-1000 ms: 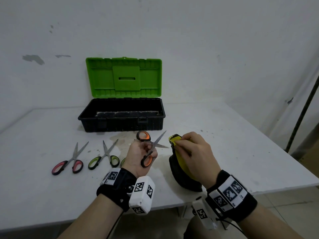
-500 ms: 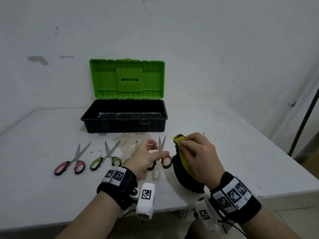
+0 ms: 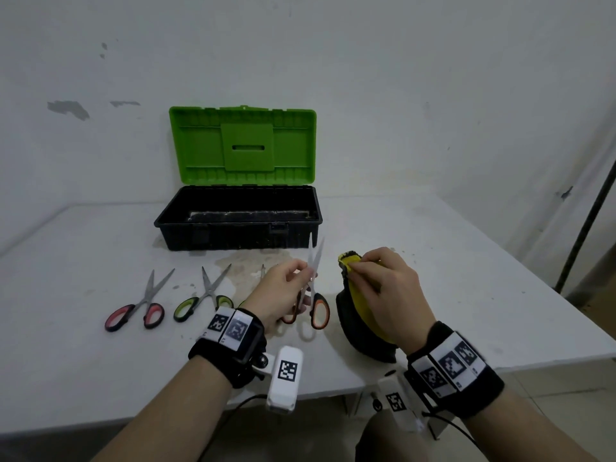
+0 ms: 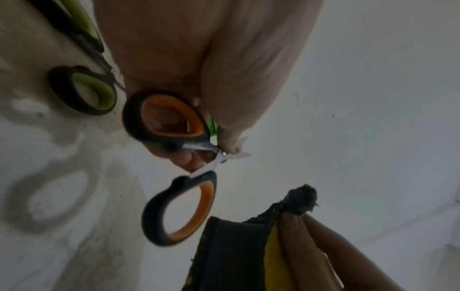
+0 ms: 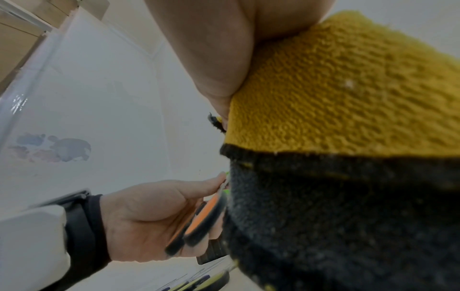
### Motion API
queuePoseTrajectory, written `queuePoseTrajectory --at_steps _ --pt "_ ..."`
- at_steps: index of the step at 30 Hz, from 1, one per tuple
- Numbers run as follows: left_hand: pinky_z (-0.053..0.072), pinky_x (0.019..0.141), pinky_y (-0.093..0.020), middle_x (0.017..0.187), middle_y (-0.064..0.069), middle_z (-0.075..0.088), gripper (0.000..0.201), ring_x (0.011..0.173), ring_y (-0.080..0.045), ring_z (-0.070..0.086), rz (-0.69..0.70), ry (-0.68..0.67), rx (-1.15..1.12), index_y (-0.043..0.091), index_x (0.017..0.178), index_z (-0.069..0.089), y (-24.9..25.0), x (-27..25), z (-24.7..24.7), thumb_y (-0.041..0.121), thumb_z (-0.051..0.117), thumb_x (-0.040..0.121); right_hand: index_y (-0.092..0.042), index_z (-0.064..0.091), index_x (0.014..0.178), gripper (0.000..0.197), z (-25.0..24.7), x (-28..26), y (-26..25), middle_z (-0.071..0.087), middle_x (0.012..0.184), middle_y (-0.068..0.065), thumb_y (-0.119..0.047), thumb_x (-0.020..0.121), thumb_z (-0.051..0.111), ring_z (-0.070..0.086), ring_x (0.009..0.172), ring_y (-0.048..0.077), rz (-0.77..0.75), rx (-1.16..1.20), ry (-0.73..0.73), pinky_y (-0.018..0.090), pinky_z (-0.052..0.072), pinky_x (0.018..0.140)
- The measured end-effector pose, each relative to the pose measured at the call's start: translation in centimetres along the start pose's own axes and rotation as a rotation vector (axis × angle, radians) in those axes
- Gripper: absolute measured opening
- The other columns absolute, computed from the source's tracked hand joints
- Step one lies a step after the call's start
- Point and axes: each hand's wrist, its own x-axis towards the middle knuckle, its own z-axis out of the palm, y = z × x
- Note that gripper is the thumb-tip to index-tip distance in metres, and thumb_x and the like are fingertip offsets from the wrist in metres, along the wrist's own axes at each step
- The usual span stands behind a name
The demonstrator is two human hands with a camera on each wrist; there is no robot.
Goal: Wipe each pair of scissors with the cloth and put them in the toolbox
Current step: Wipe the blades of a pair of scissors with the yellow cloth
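Orange-handled scissors (image 3: 311,296) were held blades-up above the white table (image 3: 466,278), the left hand (image 3: 280,295) pinching them near the pivot. The right hand (image 3: 383,288) gripped a yellow-and-black cloth (image 3: 358,315) just beside them. Behind stood the open toolbox (image 3: 238,218); red-handled scissors (image 3: 140,308) and green-handled scissors (image 3: 200,300) lay to the left.

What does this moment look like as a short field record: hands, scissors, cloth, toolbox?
left hand: pinches orange-handled scissors near the pivot, blades up
right hand: grips yellow-and-black cloth, apart from the blades
scissors on table: red-handled pair, green-handled pair; another partly hidden behind the left hand
toolbox: lid open, no scissors visible inside
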Motion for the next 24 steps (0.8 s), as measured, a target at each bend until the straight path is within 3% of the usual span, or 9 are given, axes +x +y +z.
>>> queuePoseTrajectory --at_steps 3,7,10,13,17,20,22,24 --pt "0.048 0.058 -0.032 0.08 -0.008 0.064 0.015 0.064 -0.02 0.058 -0.04 0.014 -0.009 0.013 0.106 0.058 0.1 0.2 -0.4 0.027 0.055 0.102 -0.012 0.075 0.094 0.013 0.0 0.1 0.0 0.061 0.095 0.001 -0.018 0.087 0.067 0.056 0.085 0.019 0.001 0.009 0.006 0.024 0.043 0.075" --pt "0.049 0.055 -0.022 0.084 -0.004 0.066 0.016 0.061 -0.013 0.057 -0.086 -0.059 -0.002 0.008 0.107 0.06 0.3 -0.2 -0.9 0.008 0.068 0.093 -0.011 0.075 0.093 0.011 0.0 -0.1 0.1 0.061 0.095 0.002 -0.016 0.086 0.069 0.057 0.085 0.02 -0.002 0.014 0.009 0.027 0.046 0.074" --pt "0.052 0.066 -0.03 0.089 -0.007 0.066 0.011 0.062 -0.014 0.06 -0.082 -0.102 -0.042 0.013 0.104 0.061 0.2 -0.5 -1.5 0.009 0.066 0.095 -0.012 0.075 0.095 0.012 0.1 -0.2 0.0 0.06 0.096 0.001 -0.017 0.087 0.068 0.057 0.086 0.019 0.005 0.01 -0.005 0.027 0.046 0.075" --pt "0.051 0.056 -0.028 0.091 -0.008 0.059 0.005 0.061 -0.015 0.058 -0.097 -0.109 -0.079 0.019 0.101 0.057 0.3 -0.7 -1.7 0.014 0.059 0.1 -0.012 0.075 0.095 0.012 0.1 -0.2 -0.1 0.06 0.097 0.001 -0.017 0.087 0.069 0.056 0.086 0.019 0.013 0.003 -0.01 0.025 0.044 0.075" --pt "0.037 0.05 -0.027 0.081 -0.004 0.063 0.007 0.051 -0.012 0.048 -0.073 -0.13 -0.022 0.014 0.096 0.056 0.2 -0.8 -1.9 0.017 0.062 0.099 -0.012 0.075 0.094 0.012 0.1 -0.2 -0.2 0.06 0.097 0.002 -0.018 0.087 0.068 0.057 0.086 0.019 0.006 0.01 0.0 0.027 0.046 0.075" --pt "0.034 0.047 -0.026 0.067 0.004 0.066 0.013 0.045 -0.009 0.043 -0.088 -0.16 0.031 0.009 0.088 0.062 0.5 -1.1 -1.9 0.017 0.064 0.097 -0.012 0.075 0.094 0.012 0.1 -0.4 -0.1 0.06 0.096 0.001 -0.018 0.087 0.068 0.057 0.085 0.02 -0.003 0.02 0.002 0.029 0.048 0.074" --pt "0.033 0.046 -0.024 0.051 0.009 0.059 0.017 0.042 -0.008 0.042 -0.096 -0.174 0.097 0.008 0.086 0.062 0.9 -1.3 -1.8 0.019 0.061 0.1 -0.012 0.075 0.094 0.011 0.1 -0.5 -0.2 0.06 0.096 0.001 -0.017 0.086 0.069 0.058 0.085 0.019 -0.01 0.021 -0.001 0.029 0.048 0.073" --pt "0.034 0.044 -0.023 0.049 0.009 0.06 0.018 0.041 -0.007 0.043 -0.083 -0.187 0.133 0.005 0.089 0.061 0.9 -1.4 -1.8 0.02 0.06 0.1 -0.012 0.075 0.095 0.012 0.1 -0.6 -0.3 0.061 0.095 0.002 -0.016 0.086 0.069 0.058 0.083 0.019 -0.013 0.023 -0.002 0.029 0.049 0.071"
